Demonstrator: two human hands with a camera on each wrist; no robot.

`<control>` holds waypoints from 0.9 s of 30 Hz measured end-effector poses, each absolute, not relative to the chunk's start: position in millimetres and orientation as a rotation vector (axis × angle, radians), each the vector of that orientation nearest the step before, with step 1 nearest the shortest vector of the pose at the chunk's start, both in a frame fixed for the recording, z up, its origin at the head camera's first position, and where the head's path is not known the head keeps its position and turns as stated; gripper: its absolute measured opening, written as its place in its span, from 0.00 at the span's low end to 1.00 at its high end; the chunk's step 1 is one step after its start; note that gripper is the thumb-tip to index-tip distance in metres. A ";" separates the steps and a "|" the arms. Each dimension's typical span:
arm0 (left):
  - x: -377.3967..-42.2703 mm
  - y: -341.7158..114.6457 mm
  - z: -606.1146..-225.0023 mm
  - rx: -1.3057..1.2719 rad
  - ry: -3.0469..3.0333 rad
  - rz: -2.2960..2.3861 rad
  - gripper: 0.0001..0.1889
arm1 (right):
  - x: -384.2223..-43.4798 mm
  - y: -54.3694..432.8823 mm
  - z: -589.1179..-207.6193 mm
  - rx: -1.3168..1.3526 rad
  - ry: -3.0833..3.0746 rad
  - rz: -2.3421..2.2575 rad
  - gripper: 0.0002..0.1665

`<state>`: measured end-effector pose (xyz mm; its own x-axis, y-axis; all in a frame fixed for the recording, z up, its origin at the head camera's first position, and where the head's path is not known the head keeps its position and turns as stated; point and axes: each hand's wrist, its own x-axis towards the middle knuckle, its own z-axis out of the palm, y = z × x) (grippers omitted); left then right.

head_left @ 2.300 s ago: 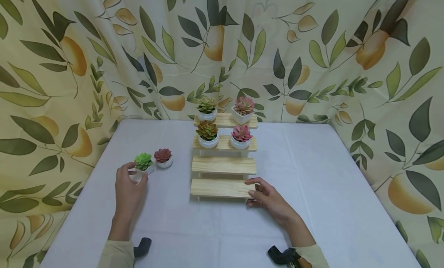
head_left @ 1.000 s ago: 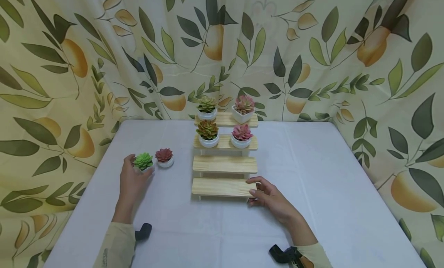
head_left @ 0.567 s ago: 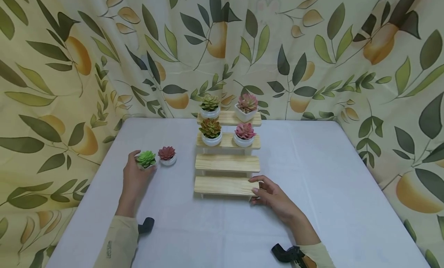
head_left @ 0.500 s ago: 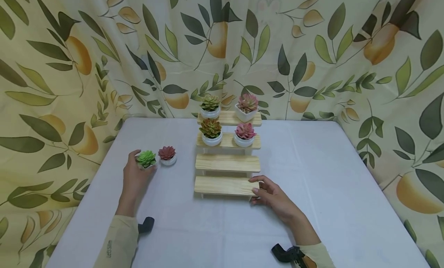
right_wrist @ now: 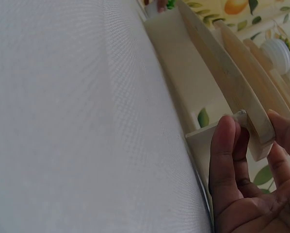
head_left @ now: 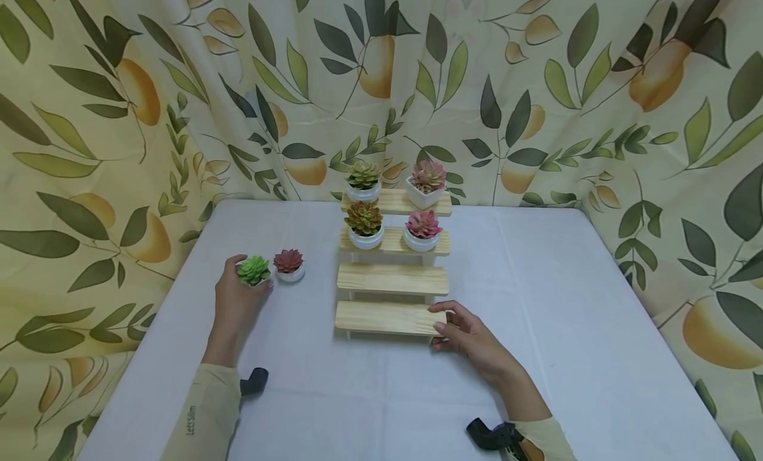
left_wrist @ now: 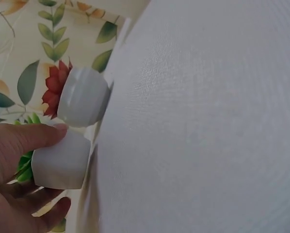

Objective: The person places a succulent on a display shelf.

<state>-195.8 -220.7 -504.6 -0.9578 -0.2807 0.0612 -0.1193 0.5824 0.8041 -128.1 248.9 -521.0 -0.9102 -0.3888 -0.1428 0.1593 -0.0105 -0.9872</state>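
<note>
the small bright-green succulent (head_left: 253, 270), set in a plain white, blocky pot (left_wrist: 62, 162), is at the left of the white-covered worktop (head_left: 369, 395), just beside a dark-red succulent in a round white pot (head_left: 289, 263). handling, as judged: light; the pot stiff, smooth, possibly slippery and liable to chip; the leaves, probably plastic, more yielding. the sound hold is on opposing pot walls, below the leaves. the left hand (head_left: 234, 308) holds it so, thumb on one wall, fingers narrowed about the pot; whether the base touches the worktop cannot be told. appearance: a dense rosette of pointed leaves crowding the rim, the pot wall undecorated. the right hand (head_left: 465, 332) grips the right end of the lowest step of a pale wooden four-step stand (head_left: 387, 317), fingers closed about the board.
</note>
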 end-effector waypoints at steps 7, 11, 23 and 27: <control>-194.1 -219.1 -501.0 0.308 -2.632 -1.289 0.40 | -127.6 249.0 -521.1 -0.241 1.901 -1.973 0.25; -192.6 -219.3 -498.1 0.290 -2.625 -1.278 0.40 | -127.6 249.0 -521.6 -0.240 1.901 -1.973 0.25; -182.7 -214.7 -483.5 0.213 -2.553 -1.282 0.39 | -128.1 249.6 -522.2 -0.239 1.899 -1.973 0.25; -178.7 -210.9 -475.0 0.217 -2.548 -1.291 0.40 | -128.5 249.5 -522.2 -0.244 1.899 -1.975 0.25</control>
